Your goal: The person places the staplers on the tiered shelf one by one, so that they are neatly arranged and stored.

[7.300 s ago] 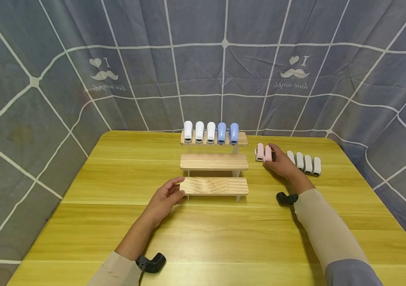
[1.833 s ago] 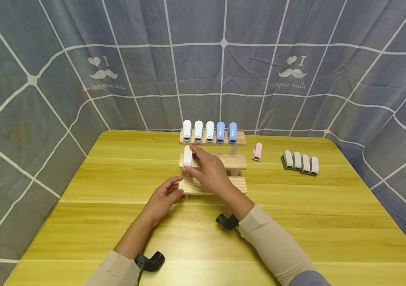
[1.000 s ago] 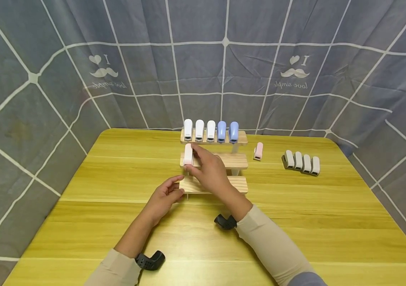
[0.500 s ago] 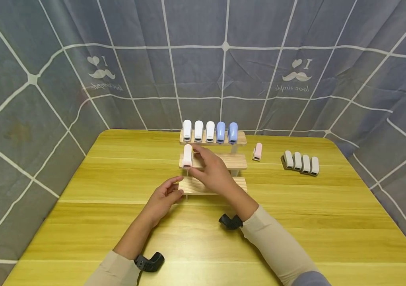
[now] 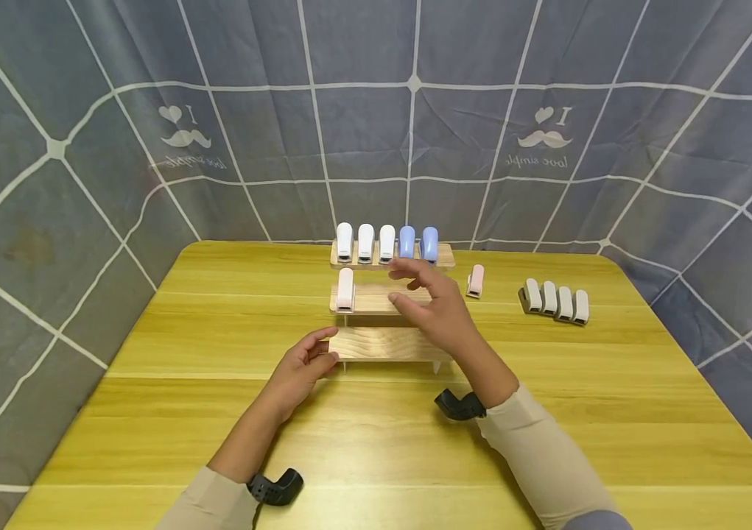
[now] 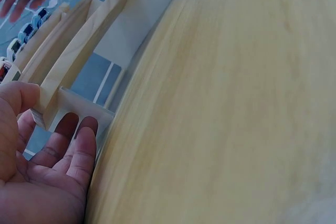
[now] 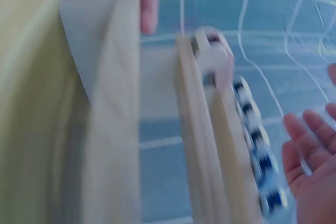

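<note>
A three-tier wooden display stand (image 5: 389,344) stands on the table. At the left end of its lowest board, my left hand (image 5: 299,373) grips the edge; in the left wrist view its fingers (image 6: 79,156) reach beneath that board, beside the pale support. A small pink stapler (image 5: 345,290) stands at the left end of the middle board. My right hand (image 5: 440,308), fingers spread and holding nothing, hovers over the right part of that board. Three white staplers (image 5: 365,243) and two blue staplers (image 5: 429,244) line the top board.
Another pink stapler (image 5: 476,281) stands on the table (image 5: 376,442) right of the stand. Farther right is a row of several whitish staplers (image 5: 549,297). A grey checked curtain (image 5: 376,132) hangs behind the table.
Seven seconds ago my right hand was at two pink staplers on the table; one was then brought to the middle board. Now my right hand has released it and moved right. The left hand stays put.
</note>
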The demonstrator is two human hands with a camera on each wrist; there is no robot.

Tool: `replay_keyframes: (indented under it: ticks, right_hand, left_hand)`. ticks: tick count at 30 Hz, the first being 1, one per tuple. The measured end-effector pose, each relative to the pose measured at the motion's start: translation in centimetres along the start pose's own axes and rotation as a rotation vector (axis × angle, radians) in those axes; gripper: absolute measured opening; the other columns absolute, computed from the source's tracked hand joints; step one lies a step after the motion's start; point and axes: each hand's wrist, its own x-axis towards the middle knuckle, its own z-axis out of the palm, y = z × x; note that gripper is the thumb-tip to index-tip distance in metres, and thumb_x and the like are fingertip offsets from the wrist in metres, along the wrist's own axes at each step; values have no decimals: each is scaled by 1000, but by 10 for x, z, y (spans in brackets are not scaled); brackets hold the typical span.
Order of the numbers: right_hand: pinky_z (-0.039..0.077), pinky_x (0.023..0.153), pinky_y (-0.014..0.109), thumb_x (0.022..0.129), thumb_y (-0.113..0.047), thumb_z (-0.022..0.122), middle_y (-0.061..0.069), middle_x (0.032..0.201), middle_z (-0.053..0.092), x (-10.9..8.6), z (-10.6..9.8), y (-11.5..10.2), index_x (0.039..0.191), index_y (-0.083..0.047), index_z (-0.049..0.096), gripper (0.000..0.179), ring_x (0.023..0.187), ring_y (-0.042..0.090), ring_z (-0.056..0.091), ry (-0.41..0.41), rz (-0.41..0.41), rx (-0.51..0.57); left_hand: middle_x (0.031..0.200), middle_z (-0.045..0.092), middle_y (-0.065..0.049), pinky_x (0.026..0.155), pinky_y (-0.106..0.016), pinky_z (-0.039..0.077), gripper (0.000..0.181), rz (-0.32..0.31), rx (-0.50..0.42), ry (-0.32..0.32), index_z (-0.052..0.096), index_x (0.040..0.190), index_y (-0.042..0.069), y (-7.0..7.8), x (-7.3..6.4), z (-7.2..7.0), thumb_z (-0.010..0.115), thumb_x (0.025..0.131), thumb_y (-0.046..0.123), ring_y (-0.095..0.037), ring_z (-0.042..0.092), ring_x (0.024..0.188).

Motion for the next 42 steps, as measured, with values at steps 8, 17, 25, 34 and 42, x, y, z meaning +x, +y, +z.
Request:
replay_keyframes:
  ticks: [8, 17, 25, 34, 42]
  right_hand:
    - [50, 84, 25, 87, 14, 66, 23, 119, 62, -8, -38, 5, 124, 7, 62, 38, 107, 32, 61, 210, 37, -34]
    - [45, 91, 26, 94, 5, 62, 21, 132, 53, -33, -69, 44, 135, 6, 54, 41, 120, 36, 51, 218, 331, -71]
    - [40, 104, 50, 99, -24, 63, 18, 144, 46, -44, -90, 94, 145, -1, 46, 53, 133, 36, 42, 123, 570, -132]
    - [33, 112, 56, 99, -27, 63, 20, 155, 32, -49, -98, 125, 153, -1, 31, 68, 142, 37, 29, 30, 719, -109]
    - [29, 115, 52, 99, -24, 64, 20, 160, 21, -48, -99, 142, 157, -3, 18, 78, 145, 38, 24, -48, 800, -43]
  left_hand:
    - [129, 53, -18, 96, -36, 52, 47, -4, -5, -54, 46, 146, 9, 0, -8, -13, 57, 100, 9, -26, 57, 112]
    - [127, 54, -18, 95, -36, 53, 48, -8, -12, -68, 46, 146, 8, 0, -11, -20, 58, 100, 9, -27, 57, 111]
    - [126, 54, -18, 95, -36, 53, 47, -2, -6, -70, 45, 146, 7, -2, -9, -19, 57, 100, 8, -28, 57, 112]
    - [125, 54, -17, 95, -35, 53, 47, 3, -13, -60, 46, 146, 7, -2, -7, -16, 57, 100, 6, -24, 56, 109]
    - [122, 55, -17, 93, -34, 54, 48, 2, -18, -41, 47, 145, 7, 1, -8, -15, 57, 99, 4, -23, 57, 106]
